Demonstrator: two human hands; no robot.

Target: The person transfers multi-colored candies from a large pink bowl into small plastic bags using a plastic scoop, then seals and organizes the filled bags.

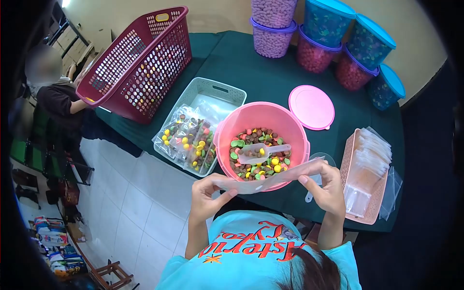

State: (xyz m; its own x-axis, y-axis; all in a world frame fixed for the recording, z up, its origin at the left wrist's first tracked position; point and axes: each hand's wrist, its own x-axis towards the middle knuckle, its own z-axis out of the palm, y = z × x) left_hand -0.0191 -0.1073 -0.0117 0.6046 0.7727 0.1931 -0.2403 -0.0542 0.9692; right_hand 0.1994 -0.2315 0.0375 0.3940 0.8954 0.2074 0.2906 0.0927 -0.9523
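Clear plastic strip (258, 185) held taut between both hands.
Left hand (209, 195) and right hand (325, 187) pinch its ends; middle crosses pink tub's (222, 140) near rim.

Co-worker (60, 99) at far left: face blurred, legs partly obscured. Top edge cuts off the upper purple-lidded tub (274, 12). Lower right centre: utensil (309, 196) partly hidden beneath the right hand (325, 186). Packs (55, 246) at lower left: printing too small to read. Wearer's shirt (256, 251) cut off by bottom edge.
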